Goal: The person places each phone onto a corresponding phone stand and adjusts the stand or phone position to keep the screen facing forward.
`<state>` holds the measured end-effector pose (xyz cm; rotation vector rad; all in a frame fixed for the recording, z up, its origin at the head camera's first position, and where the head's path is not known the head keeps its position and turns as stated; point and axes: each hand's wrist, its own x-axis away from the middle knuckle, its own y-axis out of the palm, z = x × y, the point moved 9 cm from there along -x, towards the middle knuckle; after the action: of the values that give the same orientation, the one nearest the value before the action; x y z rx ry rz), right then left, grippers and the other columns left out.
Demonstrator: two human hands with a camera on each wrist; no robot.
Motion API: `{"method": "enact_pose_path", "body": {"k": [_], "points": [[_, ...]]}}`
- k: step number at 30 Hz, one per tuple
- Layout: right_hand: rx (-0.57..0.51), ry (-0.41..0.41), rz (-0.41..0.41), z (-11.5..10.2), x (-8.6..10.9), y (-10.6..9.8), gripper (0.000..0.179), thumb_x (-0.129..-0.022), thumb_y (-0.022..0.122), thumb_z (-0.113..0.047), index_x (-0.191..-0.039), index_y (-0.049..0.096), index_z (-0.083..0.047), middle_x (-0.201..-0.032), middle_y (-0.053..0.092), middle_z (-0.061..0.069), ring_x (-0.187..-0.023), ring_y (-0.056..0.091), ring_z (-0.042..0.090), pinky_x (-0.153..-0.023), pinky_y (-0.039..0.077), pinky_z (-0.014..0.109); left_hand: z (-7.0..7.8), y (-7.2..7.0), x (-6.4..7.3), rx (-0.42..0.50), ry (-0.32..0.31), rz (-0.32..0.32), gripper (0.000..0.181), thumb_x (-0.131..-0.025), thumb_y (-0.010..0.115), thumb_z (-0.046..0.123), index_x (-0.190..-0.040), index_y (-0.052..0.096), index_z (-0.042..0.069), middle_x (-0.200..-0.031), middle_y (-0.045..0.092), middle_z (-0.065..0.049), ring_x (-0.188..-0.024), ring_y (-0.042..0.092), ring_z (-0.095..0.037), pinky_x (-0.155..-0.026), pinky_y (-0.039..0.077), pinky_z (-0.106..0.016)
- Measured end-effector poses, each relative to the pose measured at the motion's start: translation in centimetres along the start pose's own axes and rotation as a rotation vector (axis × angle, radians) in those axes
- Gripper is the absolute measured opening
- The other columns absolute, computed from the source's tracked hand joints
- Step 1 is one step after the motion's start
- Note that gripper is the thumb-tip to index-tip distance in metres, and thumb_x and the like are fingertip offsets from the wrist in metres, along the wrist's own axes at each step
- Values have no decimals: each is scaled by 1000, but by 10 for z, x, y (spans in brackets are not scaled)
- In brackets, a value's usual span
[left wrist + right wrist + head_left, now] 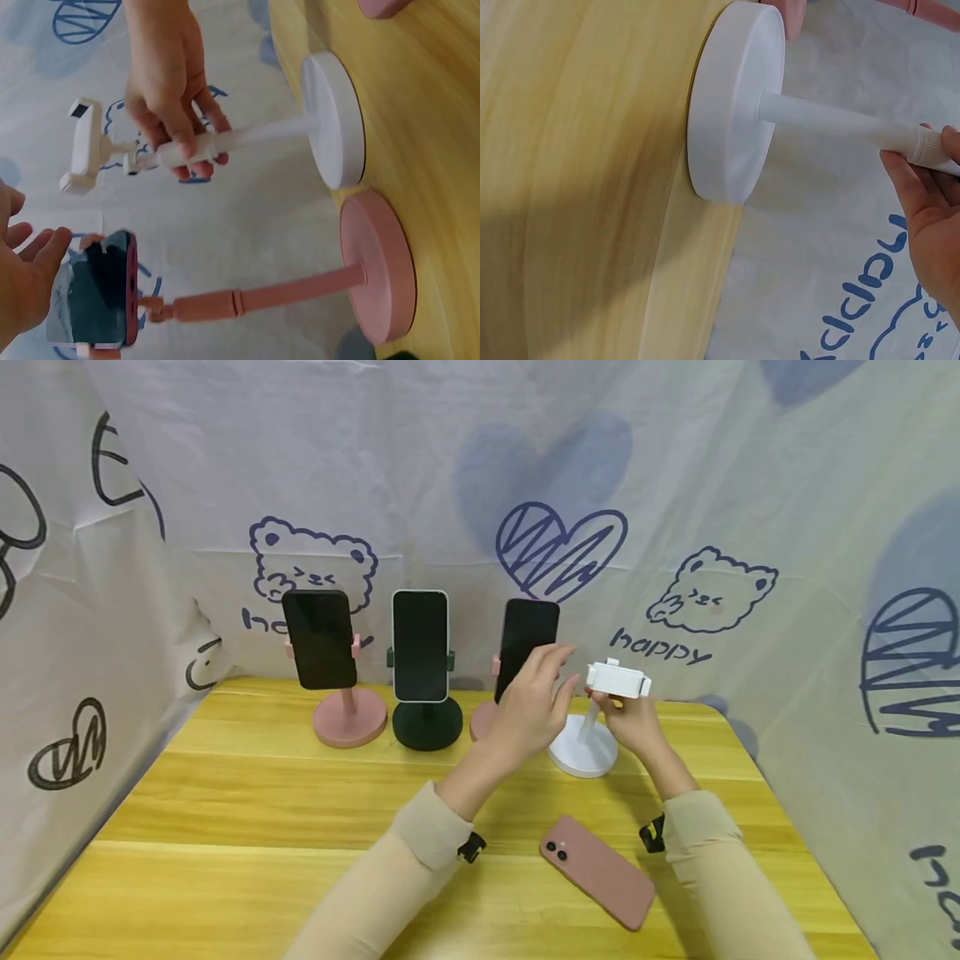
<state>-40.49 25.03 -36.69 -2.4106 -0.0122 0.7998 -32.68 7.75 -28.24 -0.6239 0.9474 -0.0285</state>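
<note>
A white phone stand [583, 747] stands upright at the right of the row, with its clamp [618, 680] bare. My right hand [632, 720] grips the upper part of its pole; in the right wrist view the fingers and thumb wrap the ribbed collar [932, 150]. Fingers loosely spread, my left hand [528, 706] is raised in front of a pink stand [379, 266]. That stand's clamp carries a dark-screened phone [529, 639], partly covered by the hand. On the table before me lies a pink phone [598, 871], back side up, angled between my forearms.
Farther left stand another pink stand [350, 718] with a black phone [321, 639] and a dark green stand [427, 724] with a white-edged phone [421, 646]. The wooden table [262, 827] ends at a printed cloth [435, 460] hanging behind and at both sides.
</note>
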Motion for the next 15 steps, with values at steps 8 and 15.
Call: {"method": "enact_pose_path", "body": {"k": [8,15], "points": [[8,28,-23,2,1,2,29,-95,62,15,-123,58,18,-117,63,35,-110,64,51,-97,54,61,-5,34,-6,87,-104,-164,42,-108,56,13,-147,53,-3,-140,59,-19,-117,65,-27,-101,55,-31],[35,-10,-24,0,1,1,27,-96,63,14,-122,60,18,-115,65,34,-108,65,51,-97,54,62,-11,40,-8,194,-163,-85,37,-106,59,8,-141,62,-3,-132,66,-18,-118,68,-28,-99,55,-24]]}}
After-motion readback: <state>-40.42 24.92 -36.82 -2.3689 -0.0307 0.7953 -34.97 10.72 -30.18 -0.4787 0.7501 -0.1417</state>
